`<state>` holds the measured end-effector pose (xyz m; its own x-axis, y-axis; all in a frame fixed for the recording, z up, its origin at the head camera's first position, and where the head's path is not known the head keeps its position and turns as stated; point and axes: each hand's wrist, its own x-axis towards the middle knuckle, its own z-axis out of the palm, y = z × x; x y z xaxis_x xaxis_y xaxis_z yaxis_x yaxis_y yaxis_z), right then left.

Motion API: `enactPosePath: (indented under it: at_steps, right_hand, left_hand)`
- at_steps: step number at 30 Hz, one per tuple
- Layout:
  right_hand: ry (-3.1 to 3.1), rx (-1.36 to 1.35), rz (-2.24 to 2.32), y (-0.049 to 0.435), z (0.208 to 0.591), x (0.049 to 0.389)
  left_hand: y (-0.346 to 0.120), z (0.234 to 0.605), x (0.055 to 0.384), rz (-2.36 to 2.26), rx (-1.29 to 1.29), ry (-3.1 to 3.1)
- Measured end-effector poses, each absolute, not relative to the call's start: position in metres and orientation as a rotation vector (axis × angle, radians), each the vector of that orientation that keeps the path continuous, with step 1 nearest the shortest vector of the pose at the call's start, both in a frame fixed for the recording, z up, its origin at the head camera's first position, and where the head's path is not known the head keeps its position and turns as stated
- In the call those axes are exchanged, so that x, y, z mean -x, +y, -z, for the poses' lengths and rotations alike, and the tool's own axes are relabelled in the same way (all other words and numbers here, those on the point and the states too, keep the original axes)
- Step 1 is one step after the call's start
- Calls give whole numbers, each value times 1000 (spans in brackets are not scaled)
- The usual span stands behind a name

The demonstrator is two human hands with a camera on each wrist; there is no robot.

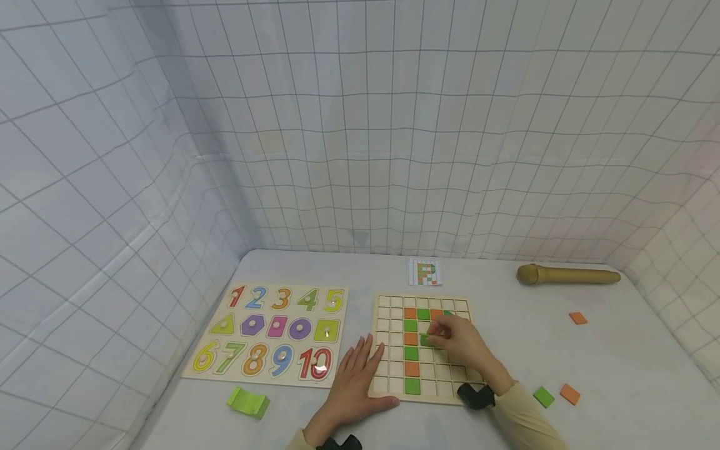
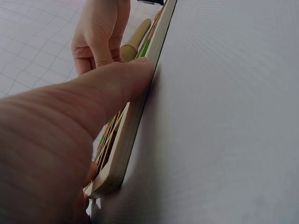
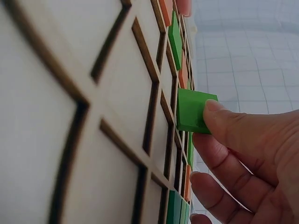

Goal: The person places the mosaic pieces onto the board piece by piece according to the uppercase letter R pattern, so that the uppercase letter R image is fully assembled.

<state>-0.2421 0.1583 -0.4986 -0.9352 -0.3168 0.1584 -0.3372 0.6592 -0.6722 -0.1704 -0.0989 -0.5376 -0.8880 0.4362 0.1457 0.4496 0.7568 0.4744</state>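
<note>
My right hand pinches a green square tile between thumb and fingers. In the right wrist view the tile stands tilted, its edge at a cell of the wooden grid board. On the board, a column of alternating green and orange tiles runs toward the front, and more tiles line a row at its top, partly hidden by my right hand. My left hand rests over the board's left side with fingers spread. Its thumb lies against the board's front edge in the left wrist view.
Behind the board lies a small pattern card. A number-and-shape puzzle sits left, with a green block before it. To the right are a brown microphone-shaped object, two loose orange tiles and a loose green tile.
</note>
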Motion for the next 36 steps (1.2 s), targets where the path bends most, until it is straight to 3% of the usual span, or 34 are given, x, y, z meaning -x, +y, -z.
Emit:
enactPosePath:
  at_steps: [36]
  right_hand:
    - [-2863, -623, -897, 154, 500, 246]
  left_hand:
    - [-100, 538, 170, 819, 752, -2915]
